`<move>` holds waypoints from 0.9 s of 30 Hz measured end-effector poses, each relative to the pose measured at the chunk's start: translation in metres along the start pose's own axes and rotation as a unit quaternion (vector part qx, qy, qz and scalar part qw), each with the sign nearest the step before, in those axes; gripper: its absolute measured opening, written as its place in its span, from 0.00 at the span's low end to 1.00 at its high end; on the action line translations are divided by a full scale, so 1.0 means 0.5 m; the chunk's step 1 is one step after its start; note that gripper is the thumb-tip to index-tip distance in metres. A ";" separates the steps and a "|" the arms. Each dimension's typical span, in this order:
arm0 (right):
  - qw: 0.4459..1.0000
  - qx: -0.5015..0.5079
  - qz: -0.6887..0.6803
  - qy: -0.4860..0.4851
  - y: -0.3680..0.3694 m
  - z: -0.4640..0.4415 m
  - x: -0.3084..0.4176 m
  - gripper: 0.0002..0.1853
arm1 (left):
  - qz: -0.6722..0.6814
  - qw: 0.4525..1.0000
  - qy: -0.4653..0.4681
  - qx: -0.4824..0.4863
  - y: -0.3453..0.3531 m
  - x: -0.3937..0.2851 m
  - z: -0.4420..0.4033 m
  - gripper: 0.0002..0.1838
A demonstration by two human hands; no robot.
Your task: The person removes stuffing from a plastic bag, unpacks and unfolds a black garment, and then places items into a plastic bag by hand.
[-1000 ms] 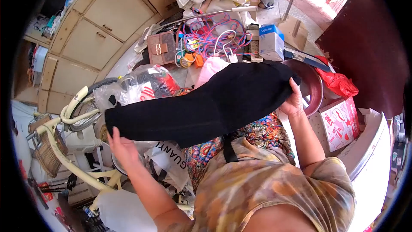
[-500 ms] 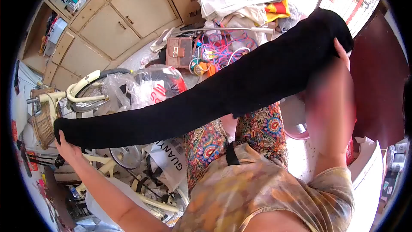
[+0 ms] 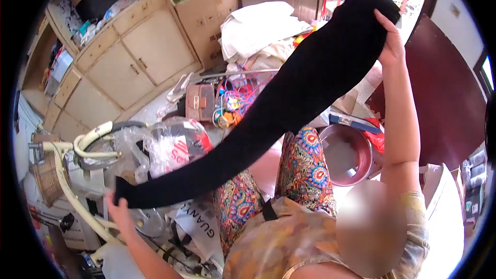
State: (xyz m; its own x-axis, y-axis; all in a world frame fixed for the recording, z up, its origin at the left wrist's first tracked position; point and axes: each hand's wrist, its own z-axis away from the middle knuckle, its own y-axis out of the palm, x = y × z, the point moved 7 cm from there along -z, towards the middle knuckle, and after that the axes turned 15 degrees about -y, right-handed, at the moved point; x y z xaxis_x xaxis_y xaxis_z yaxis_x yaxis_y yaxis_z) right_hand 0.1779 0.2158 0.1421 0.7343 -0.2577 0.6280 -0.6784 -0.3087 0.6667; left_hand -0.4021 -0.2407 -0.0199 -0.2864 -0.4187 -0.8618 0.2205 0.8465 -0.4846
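Black leggings point(image 3: 279, 103), apparently laid together lengthwise, stretch diagonally across the view in front of me. My right hand point(image 3: 392, 46) is raised at the upper right and grips their wide end, thumb on the near side. At the lower left, my left hand point(image 3: 122, 216) pinches the narrow end. The cloth hangs fairly taut, with a slight downward sag, above my patterned trousers point(image 3: 307, 168). Fingers behind the fabric are hidden.
A pink basin point(image 3: 364, 160) stands right of my knees. To the left is a cream bicycle point(image 3: 64, 175) with plastic bags point(image 3: 173, 147). Ahead lie a brown bag point(image 3: 200, 103), tangled cords and piled white cloth point(image 3: 258, 28). Wooden cabinets point(image 3: 124, 67) line the back left.
My right hand has risen, and my left hand has come inward and lower, so the leggings slant more steeply. The view has shifted, showing more of the basin.
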 end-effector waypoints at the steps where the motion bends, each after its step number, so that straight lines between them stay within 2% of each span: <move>1: 1.000 0.021 -0.003 0.002 0.016 -0.012 0.006 0.15 | -0.013 0.999 0.001 0.050 0.033 -0.010 0.033 0.19; 3: 0.999 0.039 -0.002 -0.006 0.044 -0.029 0.020 0.15 | -0.080 0.984 -0.040 0.152 0.091 0.010 0.083 0.17; 4: 0.998 0.063 -0.014 0.012 0.056 -0.042 0.019 0.15 | -0.144 0.957 -0.052 0.247 0.125 0.060 0.091 0.16; 5: 0.998 0.066 -0.010 0.017 0.070 -0.044 0.024 0.15 | -0.168 0.918 -0.114 0.340 0.152 0.079 0.129 0.16; 6: 0.997 0.070 -0.006 0.022 0.088 -0.041 0.025 0.15 | -0.266 0.848 -0.075 0.451 0.173 0.139 0.143 0.16; 7: 0.998 0.067 0.002 0.005 0.103 -0.039 0.026 0.16 | -0.301 0.788 -0.119 0.523 0.187 0.191 0.154 0.18; 8: 0.998 0.063 0.002 0.017 0.103 -0.047 0.022 0.17 | -0.400 0.768 -0.044 0.497 0.198 0.125 0.164 0.19; 10: 0.991 0.119 -0.025 0.050 0.139 -0.037 0.013 0.16 | -0.356 0.835 -0.005 0.419 0.226 0.027 0.139 0.18; 12: 0.986 0.146 -0.031 0.076 0.162 -0.027 0.000 0.17 | -0.264 0.883 0.062 0.382 0.255 -0.139 0.146 0.16; 14: 0.974 0.201 -0.055 0.091 0.197 -0.005 -0.007 0.19 | -0.216 0.889 0.176 0.362 0.297 -0.269 0.148 0.14; 16: 0.968 0.206 -0.060 0.127 0.217 0.020 -0.020 0.19 | -0.115 0.880 0.254 0.384 0.335 -0.414 0.176 0.13; 18: 0.971 0.205 -0.027 0.123 0.237 0.042 -0.029 0.20 | -0.031 0.861 0.251 0.440 0.381 -0.531 0.209 0.12; 19: 0.971 0.191 -0.024 0.139 0.241 0.053 -0.037 0.21 | -0.024 0.841 0.282 0.461 0.405 -0.582 0.233 0.14; 20: 0.958 0.225 -0.060 0.170 0.259 0.069 -0.047 0.21 | -0.016 0.820 0.313 0.480 0.430 -0.625 0.257 0.15; 22: 0.949 0.255 -0.041 0.181 0.269 0.083 -0.065 0.20 | 0.064 0.788 0.304 0.532 0.492 -0.682 0.292 0.20; 25: 0.951 0.244 -0.009 0.191 0.272 0.096 -0.093 0.19 | 0.121 0.800 0.288 0.513 0.550 -0.741 0.312 0.24; 27: 0.955 0.245 0.028 0.167 0.275 0.101 -0.103 0.17 | 0.260 0.807 0.259 0.463 0.541 -0.770 0.298 0.24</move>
State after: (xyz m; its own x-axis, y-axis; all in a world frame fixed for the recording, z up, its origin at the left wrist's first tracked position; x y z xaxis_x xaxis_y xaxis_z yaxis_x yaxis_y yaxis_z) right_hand 0.0479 0.1403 0.1810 0.5932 -0.0050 0.8051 -0.5647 -0.7154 0.4116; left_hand -0.0931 0.1002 0.1584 -0.2294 0.3095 -0.9228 0.9697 0.1548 -0.1891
